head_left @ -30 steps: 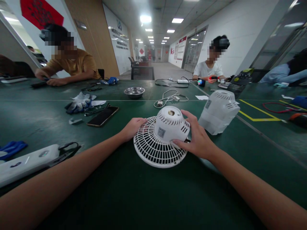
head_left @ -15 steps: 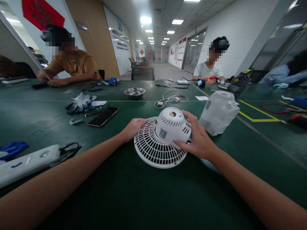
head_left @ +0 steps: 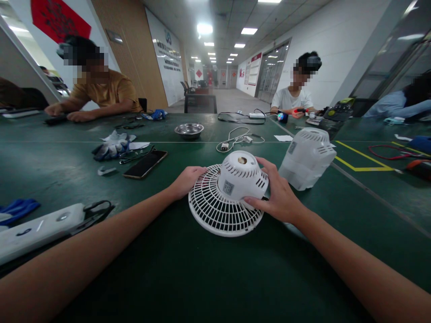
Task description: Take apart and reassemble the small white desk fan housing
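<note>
A white fan grille (head_left: 225, 220) lies on the green table, its slats spreading out from the middle. On top of it sits a white motor housing (head_left: 239, 176) with vent slots and a square printed label. My left hand (head_left: 187, 180) is closed on the grille's left rim; its fingertips are partly hidden. With thumb in front and fingers behind, my right hand (head_left: 278, 193) grips the right side of the housing. Just beyond that hand stands a second white plastic housing (head_left: 308, 158) with similar slots.
Left of the grille lie a phone (head_left: 145, 164), work gloves (head_left: 112, 147) and a long white device (head_left: 40, 229). Behind are a metal bowl (head_left: 189, 130) and a coiled cable (head_left: 240, 138). A dark bottle (head_left: 337, 114) stands at the back right. Other people sit across the table.
My hands, the grille and the housing stay almost in the same place. At the far left, a co-worker's hand has shifted slightly outward.
</note>
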`<move>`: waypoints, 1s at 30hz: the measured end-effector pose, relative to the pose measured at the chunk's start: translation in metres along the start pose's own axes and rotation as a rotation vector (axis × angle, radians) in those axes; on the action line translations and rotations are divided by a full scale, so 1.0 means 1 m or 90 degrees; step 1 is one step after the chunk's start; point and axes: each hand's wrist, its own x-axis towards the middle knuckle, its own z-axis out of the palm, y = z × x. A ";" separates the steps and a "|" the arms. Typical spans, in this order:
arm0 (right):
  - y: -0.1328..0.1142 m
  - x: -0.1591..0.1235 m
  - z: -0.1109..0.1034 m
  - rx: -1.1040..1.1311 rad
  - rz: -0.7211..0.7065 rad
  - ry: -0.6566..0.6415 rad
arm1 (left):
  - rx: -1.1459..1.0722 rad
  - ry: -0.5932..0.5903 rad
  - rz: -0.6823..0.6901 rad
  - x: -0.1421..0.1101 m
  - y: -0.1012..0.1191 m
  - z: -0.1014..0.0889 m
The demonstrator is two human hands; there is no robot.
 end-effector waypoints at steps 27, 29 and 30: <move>-0.004 0.002 -0.001 -0.001 0.016 -0.031 | -0.036 -0.009 -0.034 0.000 -0.001 0.000; -0.005 0.002 -0.002 -0.010 0.013 -0.025 | -0.043 -0.010 -0.032 0.000 -0.001 0.000; -0.005 0.002 -0.002 -0.010 0.013 -0.025 | -0.044 -0.010 -0.029 0.000 -0.001 0.000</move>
